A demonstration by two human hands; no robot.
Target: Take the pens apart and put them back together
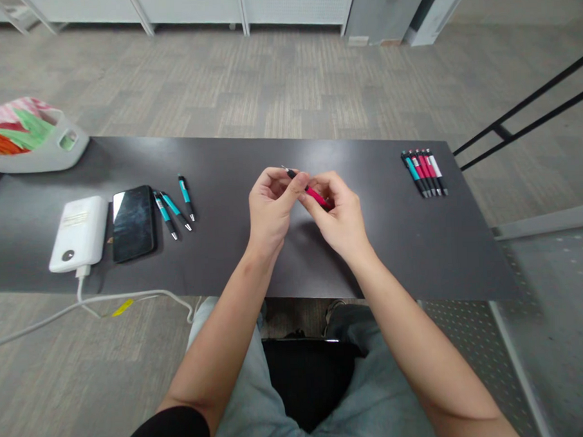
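Observation:
Both hands hold one pink and black pen (315,195) above the middle of the dark table. My left hand (275,203) pinches its black end, where a thin metal tip points up and left. Wrapped round the pink barrel are the fingers of my right hand (337,213), which hide part of it. To the right, several pens (425,173) lie side by side in a row, in teal, pink and white with black grips. Left of my hands, three teal and black pens (175,211) rest loosely on the table.
On the left of the dark table (226,260) lie a black phone (134,223) and a white power bank (78,233), whose white cable (130,295) hangs past the front edge. A white basket (61,148) with colourful packages stands at the far left. Black metal bars (503,132) rise beyond the right edge.

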